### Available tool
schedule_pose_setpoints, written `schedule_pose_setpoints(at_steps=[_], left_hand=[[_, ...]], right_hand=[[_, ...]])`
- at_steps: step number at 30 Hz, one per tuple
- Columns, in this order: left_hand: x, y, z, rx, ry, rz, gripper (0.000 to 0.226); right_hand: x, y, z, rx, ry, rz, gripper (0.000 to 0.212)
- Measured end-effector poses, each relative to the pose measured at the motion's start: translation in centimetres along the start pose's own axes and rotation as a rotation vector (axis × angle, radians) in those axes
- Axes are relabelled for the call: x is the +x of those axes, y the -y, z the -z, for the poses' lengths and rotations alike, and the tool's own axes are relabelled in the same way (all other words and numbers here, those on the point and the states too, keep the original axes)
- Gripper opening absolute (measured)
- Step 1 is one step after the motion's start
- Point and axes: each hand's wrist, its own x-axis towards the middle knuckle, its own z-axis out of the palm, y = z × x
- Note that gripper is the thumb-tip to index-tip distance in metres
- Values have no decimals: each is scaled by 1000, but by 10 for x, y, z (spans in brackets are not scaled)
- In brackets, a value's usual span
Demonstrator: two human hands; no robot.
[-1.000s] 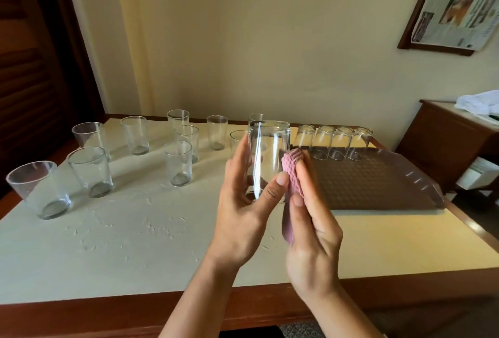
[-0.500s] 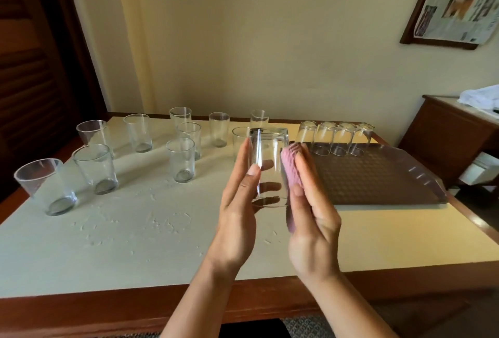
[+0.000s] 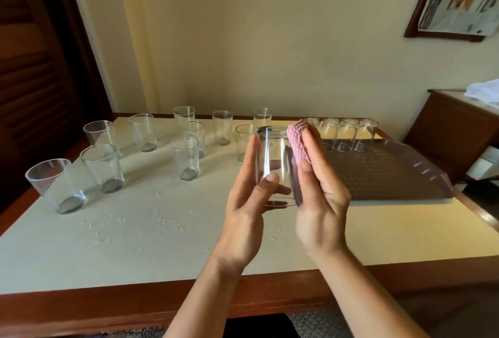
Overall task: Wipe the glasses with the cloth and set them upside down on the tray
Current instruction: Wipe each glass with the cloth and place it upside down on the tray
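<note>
Held glass (image 3: 272, 164): clear, glossy. Cloth (image 3: 298, 144): pink, ribbed knit. Tray (image 3: 383, 173): brown, dimpled, slight sheen. Table (image 3: 151, 232): matt cream top, glossy wood edge.

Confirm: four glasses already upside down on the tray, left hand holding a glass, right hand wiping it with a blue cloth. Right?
Not quite: the cloth is pink, not blue, as the head view shows. The rest stands: four upside-down glasses sit along the far edge of the tray, the left hand holds the glass, and the right hand presses the cloth against it.
</note>
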Motion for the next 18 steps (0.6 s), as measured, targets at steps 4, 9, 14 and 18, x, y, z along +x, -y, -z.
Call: schedule_pose_setpoints(at_steps=[4, 9, 14, 18], left_hand=[[6, -6, 2, 86, -107, -81, 83], [6, -2, 4, 55, -54, -40, 75], [4, -3, -4, 5, -40, -41, 69], [10, -3, -3, 20, -105, -72, 71]], right_hand=[[-15, -1, -3, 131, 69, -45, 49], [-27, -5, -2, 162, 28, -75, 49], [0, 0, 6, 104, -32, -66, 46], [-32, -6, 0, 156, 32, -89, 51]])
